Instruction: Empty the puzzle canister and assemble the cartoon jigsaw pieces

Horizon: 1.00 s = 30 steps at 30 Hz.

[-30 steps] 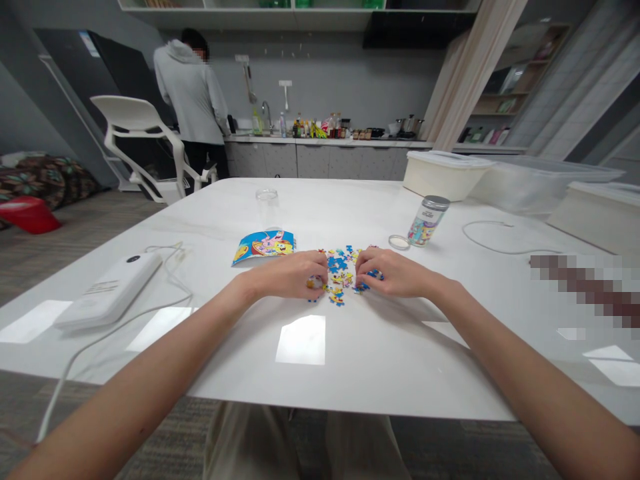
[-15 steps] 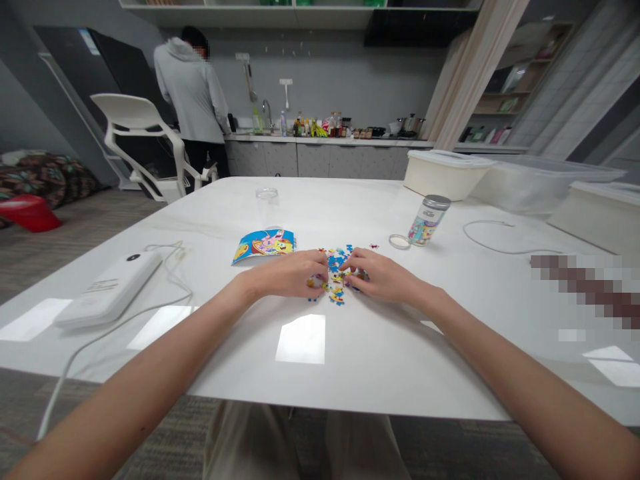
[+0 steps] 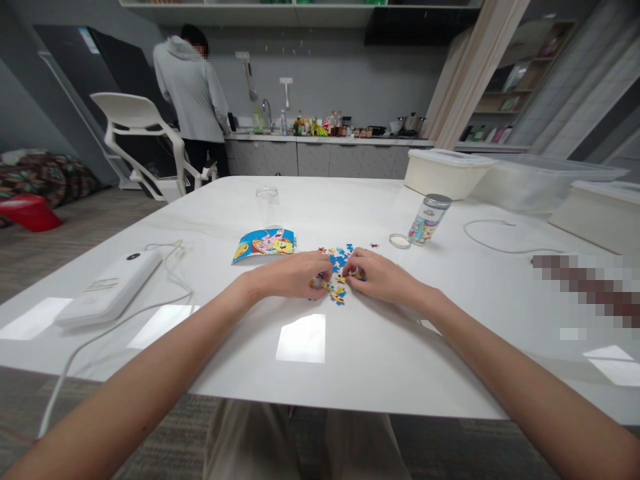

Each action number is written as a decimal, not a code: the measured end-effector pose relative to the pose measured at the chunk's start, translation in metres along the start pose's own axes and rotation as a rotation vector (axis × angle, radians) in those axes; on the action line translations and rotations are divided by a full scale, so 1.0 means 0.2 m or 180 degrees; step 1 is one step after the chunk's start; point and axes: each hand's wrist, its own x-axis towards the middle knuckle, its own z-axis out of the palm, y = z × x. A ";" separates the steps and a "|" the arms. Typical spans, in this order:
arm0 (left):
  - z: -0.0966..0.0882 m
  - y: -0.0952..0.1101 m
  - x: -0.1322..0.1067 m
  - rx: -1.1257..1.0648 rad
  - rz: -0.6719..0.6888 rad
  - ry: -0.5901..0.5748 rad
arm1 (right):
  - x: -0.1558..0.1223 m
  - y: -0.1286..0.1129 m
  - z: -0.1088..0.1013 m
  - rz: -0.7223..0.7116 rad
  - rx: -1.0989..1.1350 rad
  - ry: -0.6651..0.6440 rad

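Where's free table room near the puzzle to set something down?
Free: the white tabletop in front of the left hand and right hand, and the patch between the blue cartoon card and white cable. Crowded: the scattered jigsaw pieces between them.

The surface (image 3: 380, 367) is smooth, glossy white; the puzzle pieces (image 3: 337, 295) look like matt card, the picture sheet (image 3: 263, 245) glossy paper, the jar's cap (image 3: 437, 201) metal, and the box (image 3: 530, 183) at upper right clear plastic.

Right hand (image 3: 381, 277) closer in than before — just beside the left hand (image 3: 286, 275), over the jigsaw pieces (image 3: 337, 291)
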 end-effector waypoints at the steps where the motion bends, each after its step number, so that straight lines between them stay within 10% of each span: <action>1: 0.00 0.00 0.00 0.0002 -0.0025 -0.0019 | 0.00 0.00 0.00 -0.0015 -0.0011 0.0010; 30: 0.00 0.01 0.03 -0.1052 -0.0250 -0.0093 | 0.01 -0.06 -0.08 0.1077 0.2890 0.0060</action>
